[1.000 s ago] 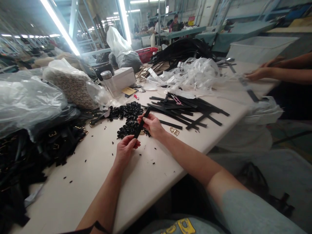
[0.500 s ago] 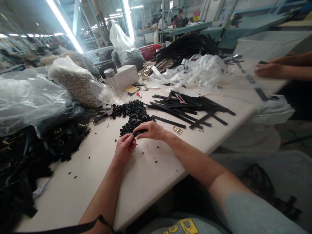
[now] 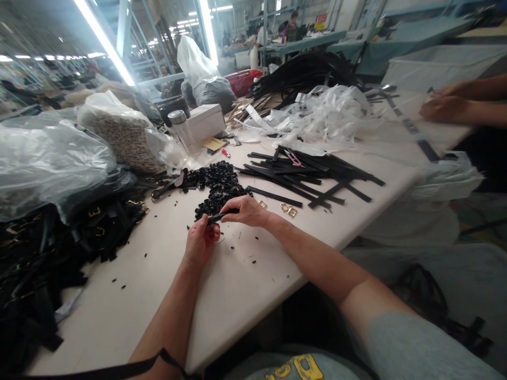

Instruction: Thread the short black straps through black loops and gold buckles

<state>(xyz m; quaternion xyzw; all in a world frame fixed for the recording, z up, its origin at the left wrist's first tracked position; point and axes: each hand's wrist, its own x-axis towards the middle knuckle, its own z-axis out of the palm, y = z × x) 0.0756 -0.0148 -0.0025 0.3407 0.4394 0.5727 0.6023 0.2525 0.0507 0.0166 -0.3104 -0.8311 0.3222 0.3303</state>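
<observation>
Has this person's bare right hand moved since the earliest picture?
Yes. Judged against the heap of small black loops, the bare right hand has come slightly toward the camera, to the heap's near edge.

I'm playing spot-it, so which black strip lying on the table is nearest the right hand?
The black strip whose left end is just beyond the right hand; it lies apart, in front of the heap of overlapping strips.
</observation>
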